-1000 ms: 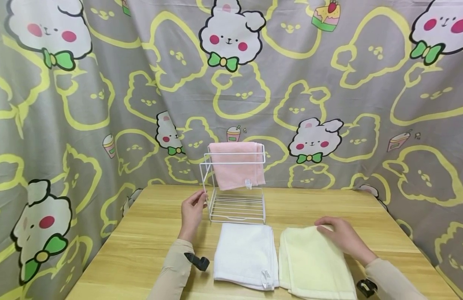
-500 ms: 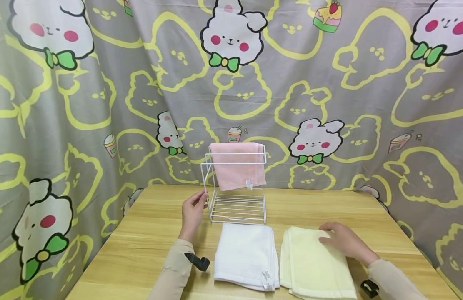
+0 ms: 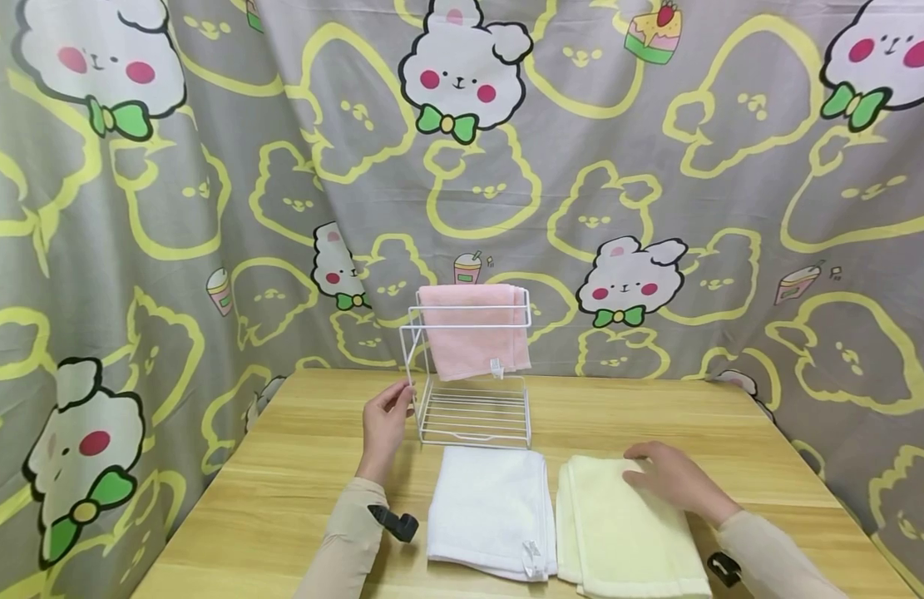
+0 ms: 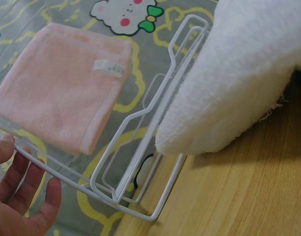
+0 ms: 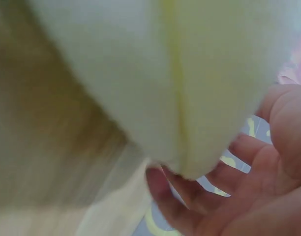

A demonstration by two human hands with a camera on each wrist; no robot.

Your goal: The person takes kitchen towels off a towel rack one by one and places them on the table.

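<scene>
Head view, reference item: white wire rack, standing upright on the wooden table; all places are being given from it.

Item, left hand: I am gripping the rack's left side, my fingers bending round the wire, as the left wrist view is also showing.

Item, right hand: to the front right of the rack, I am reaching over the far edge of the yellow towel. Thumb and fingers are standing apart; the fingertips are meeting the cloth's edge in the right wrist view, but I cannot tell whether they are pressing on it.

Item, yellow towel: folded, lying flat on the table, forward and right of the rack.

Item, white towel: folded, lying directly in front of the rack, its label towards me.

Item, pink towel: hanging folded over the rack's rear top bar, label at its lower edge.

Backdrop: printed curtain, hanging behind the rack.

Step in hand, by my judgement: I am getting hold of the yellow towel while steadying the rack. The next move is probably calling for a pinch through all the folded layers, so that none slips loose, with the rack being held firm.
</scene>
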